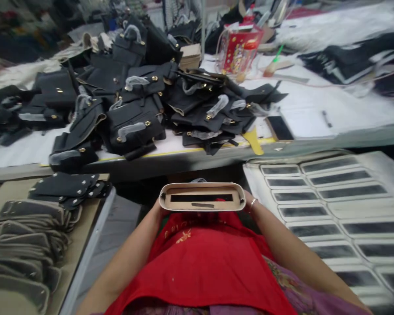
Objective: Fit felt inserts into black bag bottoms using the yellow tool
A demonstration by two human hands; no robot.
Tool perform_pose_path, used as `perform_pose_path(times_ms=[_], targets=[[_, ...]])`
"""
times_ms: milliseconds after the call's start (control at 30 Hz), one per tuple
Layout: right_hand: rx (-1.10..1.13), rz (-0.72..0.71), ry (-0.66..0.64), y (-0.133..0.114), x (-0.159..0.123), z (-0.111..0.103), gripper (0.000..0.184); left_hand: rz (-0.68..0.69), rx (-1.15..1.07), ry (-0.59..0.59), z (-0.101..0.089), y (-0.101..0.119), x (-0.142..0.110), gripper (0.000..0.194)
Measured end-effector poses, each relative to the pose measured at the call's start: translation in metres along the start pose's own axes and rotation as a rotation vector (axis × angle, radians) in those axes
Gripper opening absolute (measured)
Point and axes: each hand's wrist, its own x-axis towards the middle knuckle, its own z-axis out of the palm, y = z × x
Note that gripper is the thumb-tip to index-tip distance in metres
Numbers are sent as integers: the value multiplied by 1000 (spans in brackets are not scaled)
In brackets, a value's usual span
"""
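In front of the red apron, I hold a rounded, oblong bag part (202,191) level between my two hands. It has a cream rim, a tan inside and a long black strip across its middle, with a short dark mark on its near side. My left hand (161,208) grips its left end. At the right end my right hand (248,200) does likewise, a bracelet on its wrist. The fingers of both hands are mostly hidden by the part. A bit of clear plastic wrap (198,180) shows just behind it.
Black bags (131,127) with wrapped handles are heaped on the table ahead. To my left lie stacked dark panels (22,236); to my right, a sheet of cream-edged black strips (338,192). A phone (280,127), a yellow piece (254,141) and a red container (238,48) are on the table.
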Motion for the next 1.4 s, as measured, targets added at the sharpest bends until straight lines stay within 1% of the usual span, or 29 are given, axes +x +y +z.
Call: perform_pose_path(times_ms=[67, 133, 200, 267, 333, 367, 467, 500, 567, 667, 733, 833, 933, 1033, 1200, 1300, 1400], targets=[[33, 16, 42, -8, -16, -21, 51, -26, -77, -82, -2, -3, 0, 26], [-31, -42, 2, -16, -33, -39, 45, -39, -136, -141, -2, -7, 1, 25], [-255, -147, -78, -26, -48, -50, 39, -34, -160, -153, -2, -9, 1, 26], [-558, -204, -103, -38, -57, -51, 40, -17, -168, -131, -2, -11, 0, 25], [-773, -175, -112, -49, -59, -47, 32, 5, -168, -103, -2, -12, -1, 24], [-824, -141, -135, -55, -58, -44, 25, 12, -167, -94, -2, -13, -1, 23], [-844, -28, -218, -66, -52, -36, 12, 17, -168, -85, -1, -13, -2, 21], [-832, 8, -227, -67, -49, -34, 10, 13, -167, -85, 0, -13, -3, 21], [-793, 71, -227, -67, -46, -33, 12, 9, -170, -83, 2, -12, -5, 20], [-705, 144, -201, -62, -44, -33, 16, 6, -180, -111, 4, -13, -8, 21], [-652, 173, -163, -59, -43, -34, 17, 3, -192, -132, 4, -18, -8, 22], [-632, 192, -112, -56, -38, -34, 20, 21, -248, -74, 4, -30, -7, 20], [-685, 175, -68, -58, -31, -35, 23, 13, -323, 19, 5, -42, -7, 21], [-781, 98, -18, -62, -29, -34, 23, -4, -375, 76, 6, -51, -6, 26], [-928, -66, 46, -61, -38, -32, 23, 63, -412, 72, 6, -58, -1, 25], [-932, -98, 49, -52, -42, -31, 24, 83, -386, 77, 1, -56, 2, 23], [-897, -123, 63, -43, -41, -30, 21, 56, -352, 58, -4, -47, -3, 21]])
